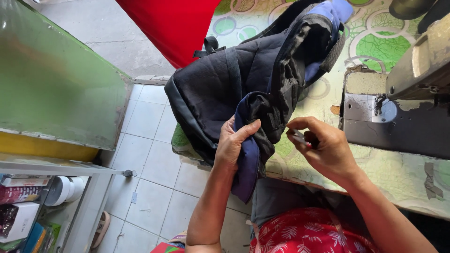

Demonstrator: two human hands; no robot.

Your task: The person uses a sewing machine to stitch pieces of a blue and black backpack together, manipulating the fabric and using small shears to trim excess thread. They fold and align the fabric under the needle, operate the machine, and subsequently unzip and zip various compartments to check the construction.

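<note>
— What's in hand?
— From the head view: my left hand (233, 145) bunches the bag (248, 79) fabric on the table (398, 173) edge; my right hand (326, 150) pinches a small tool (298, 137), seemingly mid-trimming.
— Next?
— A steady, careful touch; the sewing machine (412, 93) sits near.

The table (375, 173) wears a green patterned cover with ring shapes. A dark backpack (225, 84) lies on it, hanging over its edge. A sewing machine (403, 103) stands beside the backpack.
</note>
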